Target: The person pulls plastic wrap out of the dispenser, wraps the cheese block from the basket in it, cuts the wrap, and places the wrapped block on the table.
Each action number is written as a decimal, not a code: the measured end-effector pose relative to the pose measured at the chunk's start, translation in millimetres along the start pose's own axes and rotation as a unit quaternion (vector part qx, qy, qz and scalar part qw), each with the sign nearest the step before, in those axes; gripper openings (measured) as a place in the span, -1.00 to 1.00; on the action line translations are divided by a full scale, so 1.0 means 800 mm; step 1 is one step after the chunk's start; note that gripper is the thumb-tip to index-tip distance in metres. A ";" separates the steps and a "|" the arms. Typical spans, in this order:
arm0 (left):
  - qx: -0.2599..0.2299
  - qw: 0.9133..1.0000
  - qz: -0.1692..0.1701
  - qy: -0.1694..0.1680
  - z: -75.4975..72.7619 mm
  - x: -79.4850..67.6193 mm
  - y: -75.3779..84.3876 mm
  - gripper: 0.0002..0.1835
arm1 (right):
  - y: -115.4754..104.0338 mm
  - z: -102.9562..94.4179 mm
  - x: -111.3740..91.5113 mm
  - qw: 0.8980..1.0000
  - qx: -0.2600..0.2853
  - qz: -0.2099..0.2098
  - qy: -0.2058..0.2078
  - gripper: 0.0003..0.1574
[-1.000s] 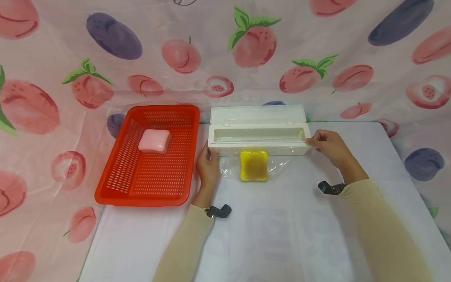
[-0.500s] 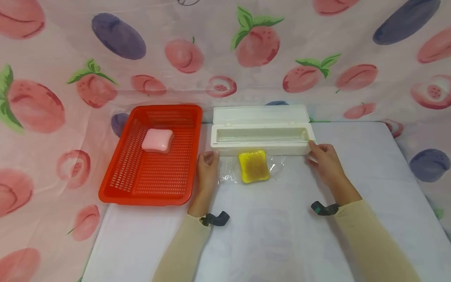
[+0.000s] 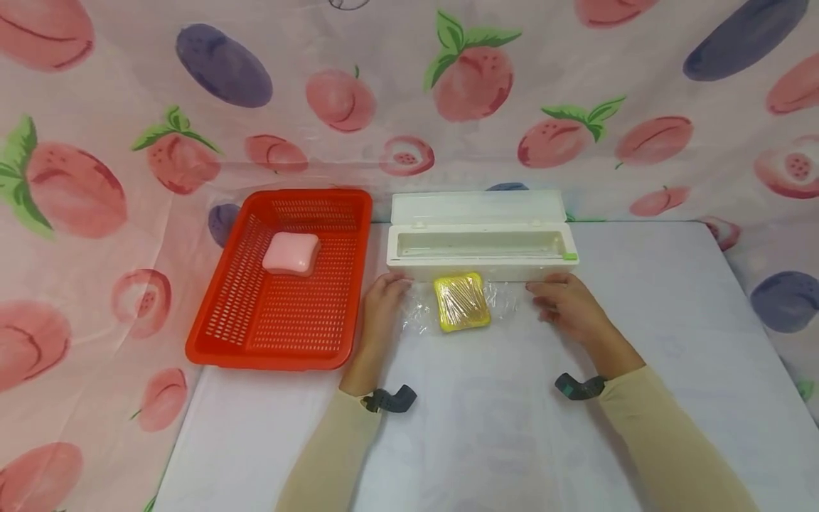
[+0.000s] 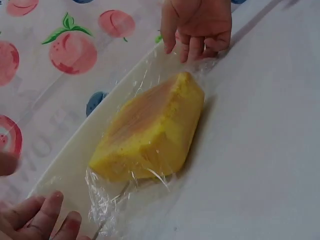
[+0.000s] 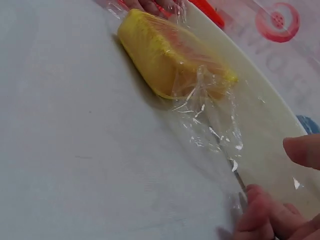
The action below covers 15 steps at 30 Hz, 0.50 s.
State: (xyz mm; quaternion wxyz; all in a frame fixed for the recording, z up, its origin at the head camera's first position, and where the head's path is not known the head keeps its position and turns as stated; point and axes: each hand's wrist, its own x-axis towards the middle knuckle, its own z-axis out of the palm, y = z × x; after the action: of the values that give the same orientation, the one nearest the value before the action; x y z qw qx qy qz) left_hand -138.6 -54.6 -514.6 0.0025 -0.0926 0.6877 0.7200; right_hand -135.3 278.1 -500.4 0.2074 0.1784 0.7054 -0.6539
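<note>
A yellow, toast-shaped block [image 3: 462, 302] with a browned top lies under clear cling film [image 3: 420, 313] on the white table, in front of a long white cling film dispenser [image 3: 483, 262]. The dispenser's lid [image 3: 476, 208] stands raised, and a small green slider [image 3: 570, 257] sits at its right end. My left hand [image 3: 379, 306] is at the film's left end by the dispenser's corner, thumb apart from the fingers in the left wrist view. Beyond the film's right end is my right hand [image 3: 571, 309], its fingers loosely bent; the right wrist view shows its thumb [image 5: 302, 151] apart too.
A red plastic basket [image 3: 271, 360] stands left of my left hand, with a pink, rounded block [image 3: 291, 254] inside. Behind everything hangs a fruit-printed cloth [image 3: 358, 160]. White table surface [image 3: 486, 427] extends in front of the film.
My right hand has left the dispenser's right end, uncovering the green slider, and moved left and nearer. My left hand has slid off the dispenser's left end. The film now looks creased over the yellow block.
</note>
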 end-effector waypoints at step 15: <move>0.311 0.941 0.131 0.026 -0.001 0.015 -0.006 -0.87 | 0.009 -0.005 -0.010 0.973 -0.203 -0.066 0.088 -0.49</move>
State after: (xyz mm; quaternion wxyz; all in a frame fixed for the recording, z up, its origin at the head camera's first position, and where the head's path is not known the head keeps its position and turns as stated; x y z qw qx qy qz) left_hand -149.7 -56.3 -520.7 -0.0811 -0.0148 0.8831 0.4620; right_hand -125.1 282.6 -502.0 0.1328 0.1430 0.8488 -0.4913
